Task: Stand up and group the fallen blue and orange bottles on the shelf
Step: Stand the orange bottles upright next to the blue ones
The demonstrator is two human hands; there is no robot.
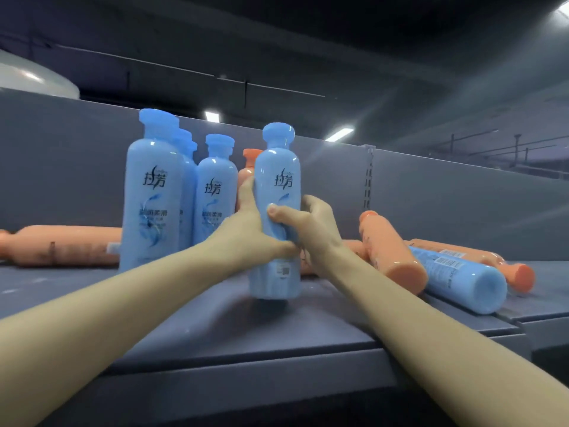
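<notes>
Head view: both hands are gripping a glossy blue bottle, upright, cap up, standing mid-shelf. Left hand and right hand are wrapping fingers round it. Blue group is standing left; orange bottle and blue one are lying right.

Just one view here, a head cam sitting low, about level with the shelf, looking forward and a bit upward across the deck toward the back panel. It's wide-angle, so the edges bend and ceiling lights sneak in up top. Pretty close in: both forearms come in from the bottom corners and meet mid-frame, where the left hand and right hand sit around an upright blue bottle. The shelf's front lip fills the bottom. No second view to compare overlap with.
</notes>
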